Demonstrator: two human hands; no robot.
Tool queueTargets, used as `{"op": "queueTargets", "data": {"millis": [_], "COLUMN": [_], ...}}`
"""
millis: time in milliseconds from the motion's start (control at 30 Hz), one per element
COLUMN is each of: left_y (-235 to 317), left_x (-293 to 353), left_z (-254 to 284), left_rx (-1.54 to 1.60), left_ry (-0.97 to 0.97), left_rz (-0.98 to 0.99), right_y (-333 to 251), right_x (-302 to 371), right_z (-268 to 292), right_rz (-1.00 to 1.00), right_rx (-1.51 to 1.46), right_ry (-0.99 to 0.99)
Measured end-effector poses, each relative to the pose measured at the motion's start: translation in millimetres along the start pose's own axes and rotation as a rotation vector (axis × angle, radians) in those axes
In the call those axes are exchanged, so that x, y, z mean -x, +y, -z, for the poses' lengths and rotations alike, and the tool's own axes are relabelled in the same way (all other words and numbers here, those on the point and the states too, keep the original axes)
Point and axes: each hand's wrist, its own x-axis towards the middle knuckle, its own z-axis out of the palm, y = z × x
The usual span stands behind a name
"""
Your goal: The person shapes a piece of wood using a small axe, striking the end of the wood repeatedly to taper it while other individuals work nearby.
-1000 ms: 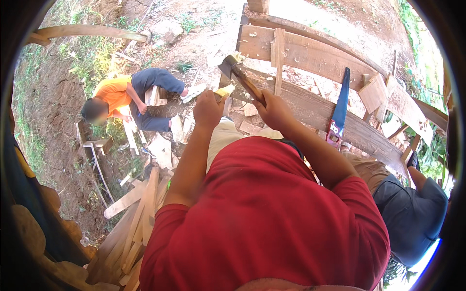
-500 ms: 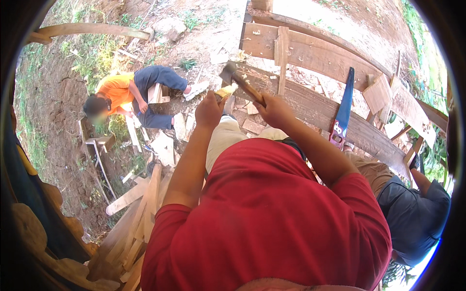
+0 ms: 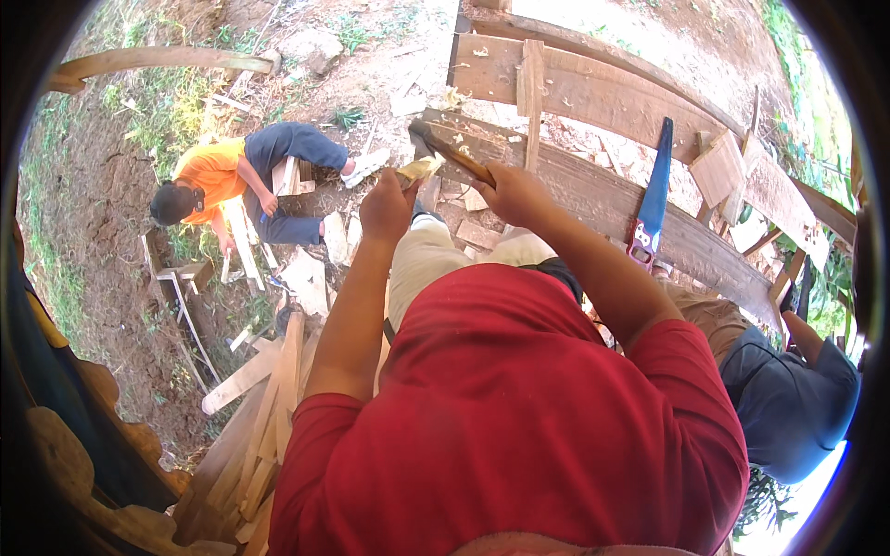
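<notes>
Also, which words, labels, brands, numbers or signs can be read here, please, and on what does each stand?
No text can be read.
Blue-bladed saw: pale marks at its grip end, too small and blurred to read.
Axe-like tool, red shirt: no lettering visible.

We count one left hand (image 3: pixel 385 208) and one right hand (image 3: pixel 519 195), one axe (image 3: pixel 462 161) and one short wood piece (image 3: pixel 417 170). Around us we find one blue saw (image 3: pixel 657 181), one dark cap (image 3: pixel 170 202), one pile of boards (image 3: pixel 269 419), one co-worker in orange (image 3: pixel 211 176) and one co-worker in dark clothes (image 3: pixel 793 403), making two.
</notes>
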Motion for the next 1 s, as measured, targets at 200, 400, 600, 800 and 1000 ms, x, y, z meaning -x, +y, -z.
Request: {"op": "queueTargets", "data": {"millis": [200, 400, 600, 800, 1000], "left_y": [10.5, -4.0, -9.0, -6.1, -15.9], "left_x": [-3.7, -0.8, 5.1, 1.6, 8.1], "left_z": [6.1, -3.6, -7.6, -10.3, -11.4], "left_rx": [-0.029, -0.017, -0.048, -0.031, 0.006], "left_ry": [-0.045, -0.003, 0.094, 0.096, 0.09], "left_rz": [0.026, 0.005, -0.04, -0.062, -0.031], "right_y": [6.6, -16.5, 2.0, -10.5, -31.0], "right_x": [3.9, 2.7, -3.1, 11.9, 3.3], "right_z": [-6.5, 6.7, -4.8, 0.0, 20.9], "right_rz": [-0.043, 0.006, 0.017, -0.033, 0.007], "right_rx": [-0.026, -0.036, 0.019, 0.039, 0.022], "right_ry": [-0.017, 0.005, -0.021, -0.041, -0.029]}}
